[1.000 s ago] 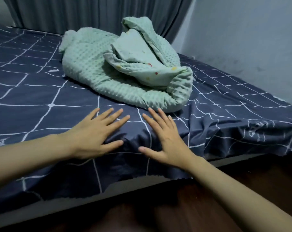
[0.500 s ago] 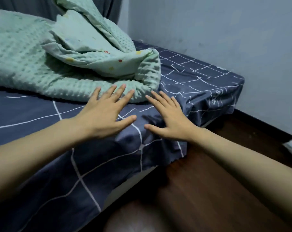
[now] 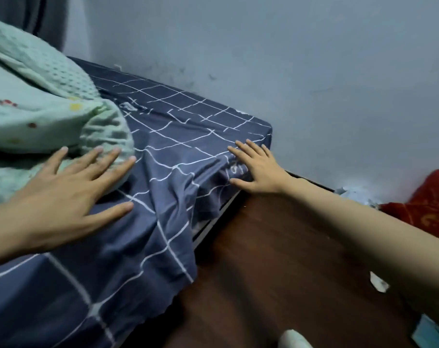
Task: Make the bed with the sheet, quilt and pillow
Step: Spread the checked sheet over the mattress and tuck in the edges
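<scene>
The left hand [image 3: 70, 197] lies flat with fingers spread wide on the navy grid sheet [image 3: 168, 151], its fingertips reaching the edge of the bunched green quilt [image 3: 37, 116]. The right hand [image 3: 257, 169], also flat and splayed, presses the sheet at the bed's far corner by the wall [image 3: 288, 59], where the sheet hangs wrinkled over the bed's edge toward the wooden floor [image 3: 276, 259].

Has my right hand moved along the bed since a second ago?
Yes. The right hand has slid away from the green dotted quilt to the navy checked sheet's corner by the wall.
</scene>
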